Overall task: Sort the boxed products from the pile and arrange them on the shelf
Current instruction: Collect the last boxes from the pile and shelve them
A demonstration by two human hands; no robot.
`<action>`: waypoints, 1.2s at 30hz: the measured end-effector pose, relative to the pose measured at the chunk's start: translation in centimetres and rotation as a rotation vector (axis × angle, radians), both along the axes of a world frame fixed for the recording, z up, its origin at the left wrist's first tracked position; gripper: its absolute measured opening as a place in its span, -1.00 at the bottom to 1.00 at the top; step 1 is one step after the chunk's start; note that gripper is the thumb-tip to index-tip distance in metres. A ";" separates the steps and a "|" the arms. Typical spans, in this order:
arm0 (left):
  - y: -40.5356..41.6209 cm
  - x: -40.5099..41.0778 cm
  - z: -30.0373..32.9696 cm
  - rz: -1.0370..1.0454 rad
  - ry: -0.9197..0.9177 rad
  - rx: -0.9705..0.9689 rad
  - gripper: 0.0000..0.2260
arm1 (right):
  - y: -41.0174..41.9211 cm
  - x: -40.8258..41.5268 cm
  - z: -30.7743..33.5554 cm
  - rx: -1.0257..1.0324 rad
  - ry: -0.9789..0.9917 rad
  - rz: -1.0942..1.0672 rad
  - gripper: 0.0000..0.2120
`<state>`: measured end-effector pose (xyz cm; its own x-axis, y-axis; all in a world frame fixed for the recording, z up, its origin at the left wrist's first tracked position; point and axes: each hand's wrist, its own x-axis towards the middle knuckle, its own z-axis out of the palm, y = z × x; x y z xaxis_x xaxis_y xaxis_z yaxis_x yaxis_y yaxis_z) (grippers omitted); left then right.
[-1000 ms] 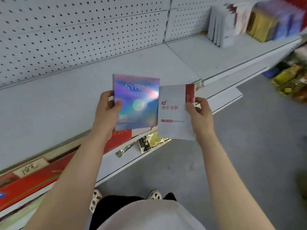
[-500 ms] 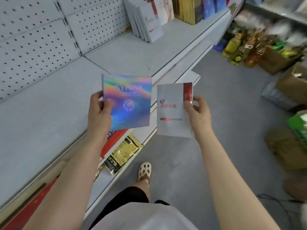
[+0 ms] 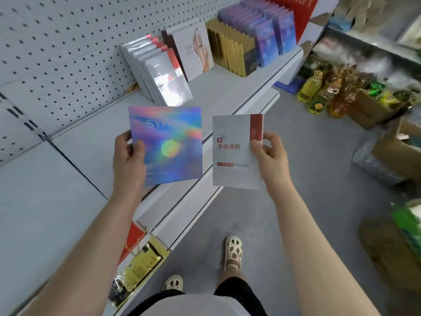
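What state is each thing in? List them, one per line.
Holographic box: held upright in left hand.
White box with red stripe: held upright, pinched by right hand.
White-red boxes: shelved, leaning back.
Gold boxes: shelved, upright.
Gold packet: lying flat on lower shelf.

A shop: pegboard-backed shelf point(image 3: 227, 92) with rows of boxed products point(image 3: 230, 53) at top centre, bottled goods point(image 3: 319, 94) on the floor right.

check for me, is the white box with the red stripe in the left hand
No, the right hand grips the white box; the left hand holds the holographic box.
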<state>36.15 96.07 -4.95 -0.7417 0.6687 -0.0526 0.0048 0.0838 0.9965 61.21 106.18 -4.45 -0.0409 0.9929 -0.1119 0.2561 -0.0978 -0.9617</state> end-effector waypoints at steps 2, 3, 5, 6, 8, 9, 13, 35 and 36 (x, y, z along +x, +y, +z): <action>2.5 -0.1 -0.7 0.092 -0.021 -0.008 -0.80 | 4.5 -0.5 -0.4 -0.005 0.000 0.084 -0.89; 3.5 -0.1 -1.0 0.147 -0.032 -0.012 -0.79 | 6.7 -1.0 -0.6 -0.005 -0.004 0.137 -0.88; 5.3 0.1 -1.3 0.267 -0.057 -0.004 -0.79 | 11.0 -2.1 -0.4 0.011 -0.027 0.245 -0.87; 6.1 0.3 -1.3 0.325 -0.069 0.008 -0.80 | 13.1 -2.6 -0.1 0.017 -0.049 0.298 -0.85; 7.2 1.1 -1.3 0.430 -0.092 0.028 -0.81 | 16.8 -4.0 0.6 0.038 -0.101 0.418 -0.79; 7.5 1.5 -1.3 0.475 -0.099 0.025 -0.80 | 18.4 -4.8 0.9 0.054 -0.119 0.485 -0.78; 8.0 1.8 -1.7 0.594 -0.131 0.015 -0.77 | 23.2 -8.5 1.9 0.107 -0.141 0.714 -0.72; 14.9 0.3 -2.0 0.896 -0.156 0.031 -0.81 | 35.3 -22.8 -1.1 0.556 -0.344 1.328 -0.31; 15.3 0.6 -2.0 0.919 -0.164 0.038 -0.82 | 35.4 -23.1 -1.2 0.587 -0.325 1.326 -0.31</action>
